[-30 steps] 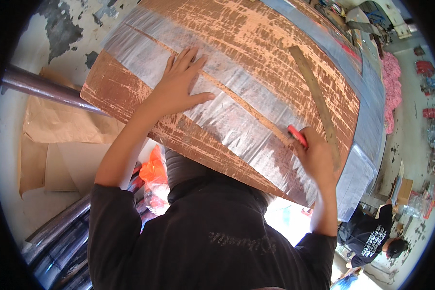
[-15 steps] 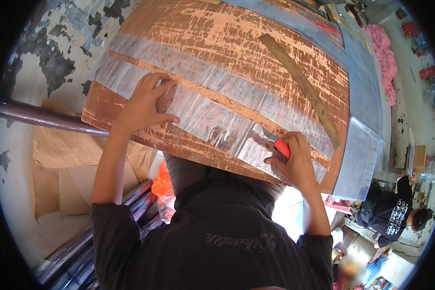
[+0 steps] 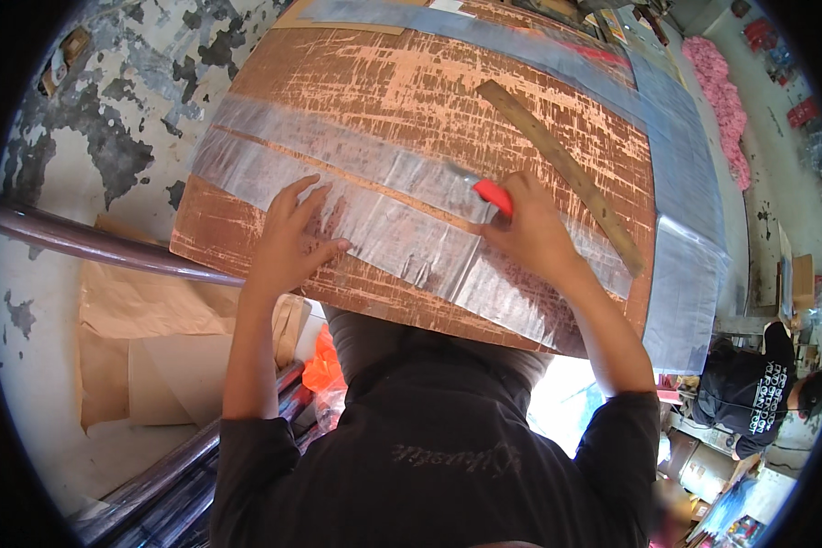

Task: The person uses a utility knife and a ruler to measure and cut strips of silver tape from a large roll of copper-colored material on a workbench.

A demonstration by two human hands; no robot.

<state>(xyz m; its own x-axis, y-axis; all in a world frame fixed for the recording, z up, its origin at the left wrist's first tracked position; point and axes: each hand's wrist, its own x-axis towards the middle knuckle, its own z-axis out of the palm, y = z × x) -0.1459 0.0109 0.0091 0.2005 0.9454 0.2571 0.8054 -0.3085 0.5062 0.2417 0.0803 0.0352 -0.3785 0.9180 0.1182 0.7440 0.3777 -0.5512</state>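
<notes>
My right hand (image 3: 532, 224) grips a red cutter knife (image 3: 493, 195), its blade pointing up and left over the far strip of clear plastic film (image 3: 356, 153). Fingers spread, my left hand (image 3: 294, 239) rests on the near strip of clear film (image 3: 402, 239), toward its left part. Both strips lie side by side on a scratched brown board (image 3: 365, 78), a narrow gap of bare board between them. Whether the blade touches the film is hard to tell. A flat wooden strip (image 3: 562, 173) lies slantwise on the board, beyond my right hand.
Bluish plastic sheeting (image 3: 690, 237) covers the board's right side. At the left, a long wrapped roll (image 3: 100, 245) runs to the board's edge above brown paper (image 3: 155, 306). More rolls (image 3: 173, 484) lie lower left. Another person (image 3: 749, 388) is at the far right.
My right hand has moved the cutter knife up and left, from the near film strip to the far one. My left hand has shifted slightly right and down in view, fingers still spread.
</notes>
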